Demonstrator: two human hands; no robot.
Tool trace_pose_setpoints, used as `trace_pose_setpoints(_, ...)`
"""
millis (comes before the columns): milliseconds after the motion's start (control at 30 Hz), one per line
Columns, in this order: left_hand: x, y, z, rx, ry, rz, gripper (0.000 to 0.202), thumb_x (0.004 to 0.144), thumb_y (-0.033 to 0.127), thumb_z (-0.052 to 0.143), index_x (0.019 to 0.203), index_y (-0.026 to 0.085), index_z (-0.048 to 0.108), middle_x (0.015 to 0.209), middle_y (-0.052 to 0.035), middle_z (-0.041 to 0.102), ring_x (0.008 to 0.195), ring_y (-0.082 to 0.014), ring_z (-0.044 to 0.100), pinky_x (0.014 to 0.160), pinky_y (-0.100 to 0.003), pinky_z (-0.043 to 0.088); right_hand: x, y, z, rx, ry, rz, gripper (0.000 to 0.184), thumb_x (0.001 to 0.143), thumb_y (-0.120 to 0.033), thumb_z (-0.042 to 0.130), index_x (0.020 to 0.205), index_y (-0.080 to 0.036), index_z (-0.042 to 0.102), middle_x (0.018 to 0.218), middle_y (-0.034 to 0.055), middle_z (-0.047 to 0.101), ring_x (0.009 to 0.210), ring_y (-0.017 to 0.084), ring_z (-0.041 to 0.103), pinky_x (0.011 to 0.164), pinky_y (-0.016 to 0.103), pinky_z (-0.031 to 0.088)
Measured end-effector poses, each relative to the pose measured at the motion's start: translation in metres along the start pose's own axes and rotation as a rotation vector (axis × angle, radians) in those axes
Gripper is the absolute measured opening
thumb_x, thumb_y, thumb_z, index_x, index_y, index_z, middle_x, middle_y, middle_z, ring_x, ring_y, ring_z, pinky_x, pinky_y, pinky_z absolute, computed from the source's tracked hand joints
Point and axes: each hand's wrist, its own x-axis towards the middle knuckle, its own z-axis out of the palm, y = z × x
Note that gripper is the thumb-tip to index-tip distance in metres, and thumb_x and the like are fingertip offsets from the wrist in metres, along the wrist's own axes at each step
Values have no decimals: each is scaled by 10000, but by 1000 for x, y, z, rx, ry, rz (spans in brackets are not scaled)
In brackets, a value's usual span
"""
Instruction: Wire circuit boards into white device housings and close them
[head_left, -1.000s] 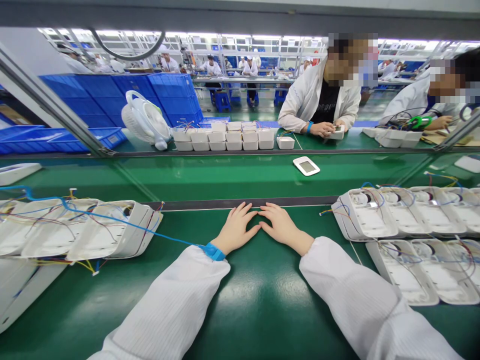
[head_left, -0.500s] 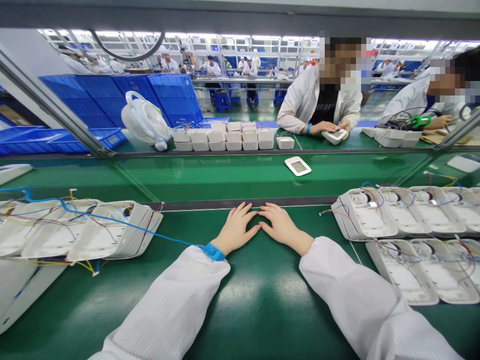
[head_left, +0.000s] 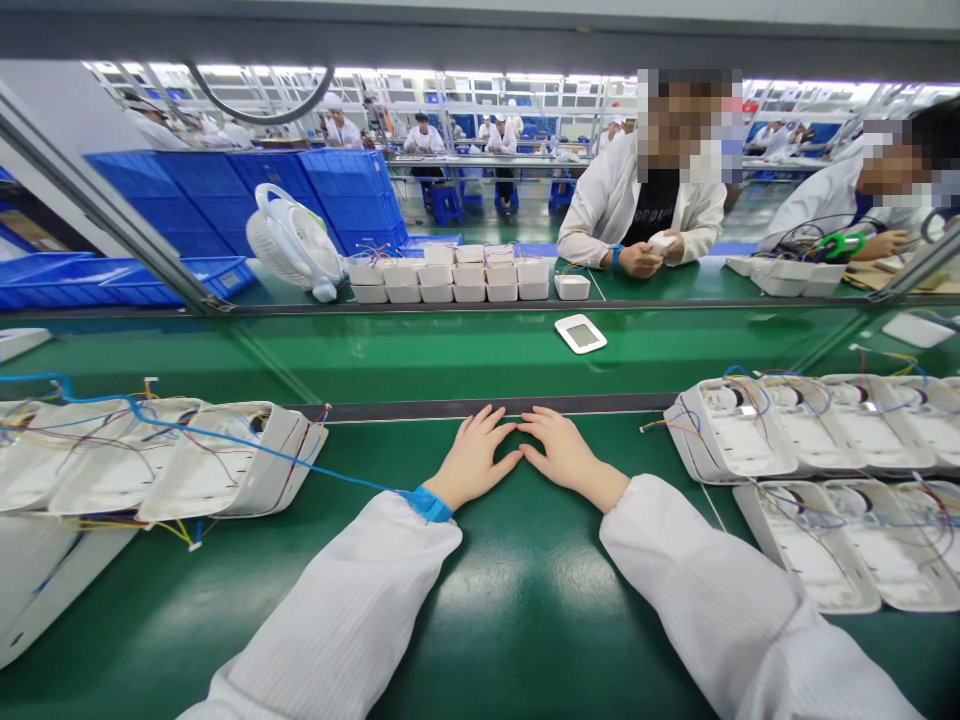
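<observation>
My left hand (head_left: 474, 455) lies flat on the green work surface (head_left: 525, 620), fingers stretched out, with a blue wrist strap (head_left: 429, 504) and its cord at the wrist. Opposite it my right hand (head_left: 562, 448) rests flat too, fingers extended. The fingertips of both hands meet or nearly meet near the dark edge strip (head_left: 420, 410). Neither hand holds anything. Beyond them, a white device with a grey screen (head_left: 580, 334) lies on the green conveyor belt (head_left: 412, 345).
White housings with wires (head_left: 202, 465) stand at left; more open housings (head_left: 750, 430) form two rows at right. Across the belt are stacked white housings (head_left: 457, 280), a white fan (head_left: 292, 240), blue crates (head_left: 352, 195) and a co-worker (head_left: 607, 205) holding a small white part.
The screened device has shifted slightly left along the belt. Across from me, the co-worker's hands have drawn together and turned the white part. My hands stay in place.
</observation>
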Motion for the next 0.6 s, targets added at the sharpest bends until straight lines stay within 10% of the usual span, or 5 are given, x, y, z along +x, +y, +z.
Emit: trace_pose_setpoints(600, 0, 1, -1, -9, -9, -10, 457, 881, 311, 548, 1318, 177, 559, 1515, -141, 432, 1445, -344, 306, 1151, -583, 271, 0, 0, 0, -7, 3, -10, 340, 875, -233, 642, 1208, -170, 669, 1329, 102, 616, 1326, 296, 463, 1087, 508, 403)
